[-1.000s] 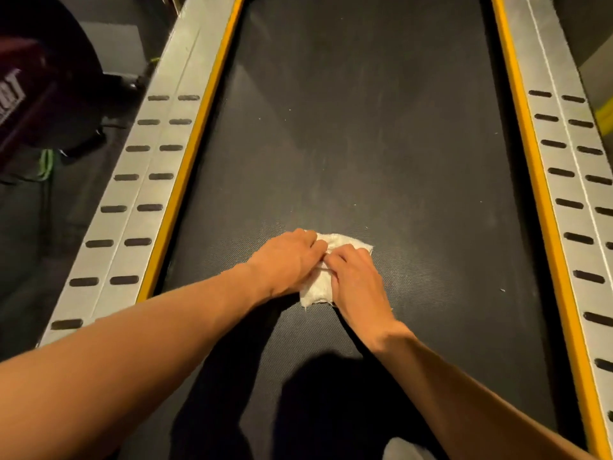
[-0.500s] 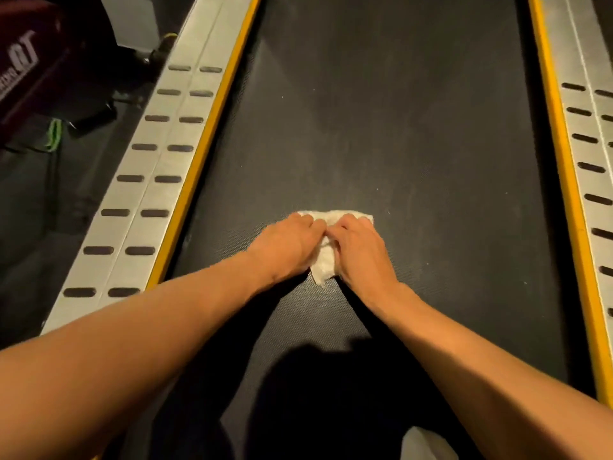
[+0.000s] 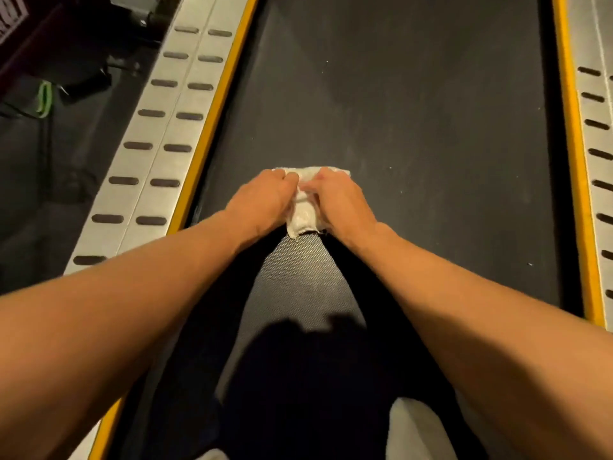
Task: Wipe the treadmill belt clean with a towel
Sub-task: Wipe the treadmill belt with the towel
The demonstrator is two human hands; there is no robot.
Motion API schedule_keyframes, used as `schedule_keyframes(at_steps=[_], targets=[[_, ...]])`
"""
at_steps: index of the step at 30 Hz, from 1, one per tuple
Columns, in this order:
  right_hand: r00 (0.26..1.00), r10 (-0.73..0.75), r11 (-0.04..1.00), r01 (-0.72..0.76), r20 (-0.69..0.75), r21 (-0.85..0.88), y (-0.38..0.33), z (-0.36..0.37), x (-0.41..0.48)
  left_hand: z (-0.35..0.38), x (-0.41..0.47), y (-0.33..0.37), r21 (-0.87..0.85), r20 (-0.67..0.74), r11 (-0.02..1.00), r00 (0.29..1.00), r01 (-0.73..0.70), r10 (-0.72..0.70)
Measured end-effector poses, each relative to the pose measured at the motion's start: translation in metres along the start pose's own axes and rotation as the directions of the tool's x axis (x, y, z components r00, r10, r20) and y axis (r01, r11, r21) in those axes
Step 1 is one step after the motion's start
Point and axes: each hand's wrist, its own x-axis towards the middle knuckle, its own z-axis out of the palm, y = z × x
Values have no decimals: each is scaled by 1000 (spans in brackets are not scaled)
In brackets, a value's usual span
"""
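A small folded white towel (image 3: pixel 304 214) lies on the dark treadmill belt (image 3: pixel 414 111), a little left of the belt's middle. My left hand (image 3: pixel 265 202) presses on the towel's left part and my right hand (image 3: pixel 341 202) on its right part, fingers curled over it and pointing away from me. Most of the towel is hidden under the hands; its far edge and near corner stick out. Pale specks dot the belt to the right of the hands.
Yellow strips (image 3: pixel 215 104) edge the belt on both sides, with slotted silver side rails, the left rail (image 3: pixel 159 134) and the right rail (image 3: pixel 597 134), beyond them. A dark red machine (image 3: pixel 20 38) and a green strap (image 3: pixel 44 99) sit on the floor at the far left.
Both hands have pushed the towel away from me along the belt, and my head has followed forward, so the arms fill more of the view.
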Motion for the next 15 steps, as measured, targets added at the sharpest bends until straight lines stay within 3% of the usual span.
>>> schedule_keyframes(at_steps=[2, 6, 11, 15], targets=[[999, 2, 1000, -1, 55, -25, -24, -1, 16, -5, -9, -13, 6, -9, 997, 997, 78, -78], [1000, -21, 1000, 21, 0, -13, -40, 24, 7, 4, -34, -20, 9, -54, 983, 982, 183, -183], [964, -129, 986, 149, -234, 70, -26, 48, 4, 11, -32, -29, -8, -89, 989, 985, 148, -148], [970, -97, 990, 117, -224, 79, -27, 52, 25, 6, -24, -36, -14, -123, 990, 982, 144, -144]])
